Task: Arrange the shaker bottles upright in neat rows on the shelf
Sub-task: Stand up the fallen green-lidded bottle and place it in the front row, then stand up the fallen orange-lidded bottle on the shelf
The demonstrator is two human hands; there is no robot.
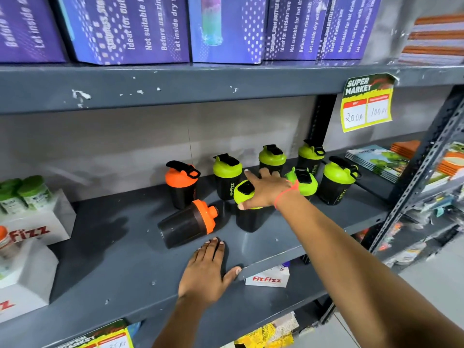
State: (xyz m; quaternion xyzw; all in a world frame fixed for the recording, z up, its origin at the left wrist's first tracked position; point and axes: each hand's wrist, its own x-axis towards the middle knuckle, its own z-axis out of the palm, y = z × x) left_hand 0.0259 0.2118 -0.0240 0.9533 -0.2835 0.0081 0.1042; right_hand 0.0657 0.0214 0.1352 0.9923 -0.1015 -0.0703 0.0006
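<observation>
Grey metal shelf, mid level. Eight black shaker bottles in view:
- Orange-lidded, upright, rear left.
- Orange-lidded, on its side, front, lid toward the right. Contents not discernible through the dark wall.
- Green-lidded, upright, back row: one, a second, a third against the rear upright.
- Green-lidded, upright, far right.
- Green-lidded, partly hidden behind the wrist, lid tipped toward the camera.
- Green-lidded, front, upright, under the right hand; fingers spread wide over the lid, thumb against its rim. Grip not confirmable.

Left hand flat on the shelf near the front edge, fingers loosely together, holding nothing, just in front of the toppled bottle.

White "fizz" cartons at left, small green-capped bottles standing on top.
</observation>
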